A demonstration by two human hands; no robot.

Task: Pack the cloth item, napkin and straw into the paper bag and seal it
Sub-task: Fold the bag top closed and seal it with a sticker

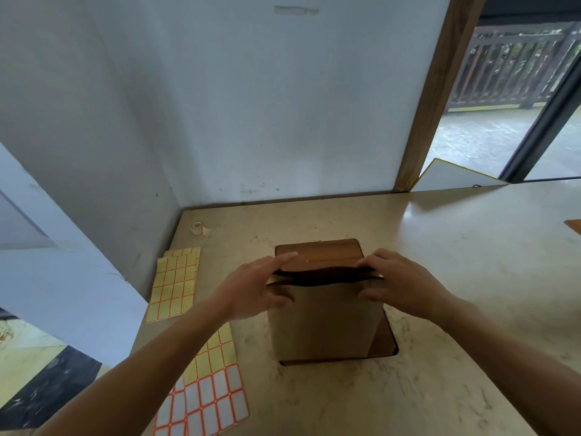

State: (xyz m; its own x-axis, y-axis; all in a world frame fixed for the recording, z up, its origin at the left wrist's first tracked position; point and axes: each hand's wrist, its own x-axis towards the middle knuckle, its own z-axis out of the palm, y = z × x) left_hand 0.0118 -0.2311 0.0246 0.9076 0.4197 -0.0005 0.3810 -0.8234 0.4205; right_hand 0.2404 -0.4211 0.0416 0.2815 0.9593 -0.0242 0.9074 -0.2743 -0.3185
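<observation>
A brown paper bag (323, 322) stands upright on a dark wooden board (317, 251) in the middle of the counter. Its mouth is a narrow dark slit, pressed nearly flat. My left hand (256, 287) pinches the left end of the bag's top edge, thumb in front and fingers behind. My right hand (399, 283) pinches the right end the same way. The inside of the bag is dark, and no cloth item, napkin or straw shows anywhere.
Yellow sticker sheets (174, 284) lie left of the bag, and white sheets with orange borders (207, 401) lie near the front left. A small tape roll (198, 228) sits at the back left by the wall. The beige counter (456, 262) stretches to the right.
</observation>
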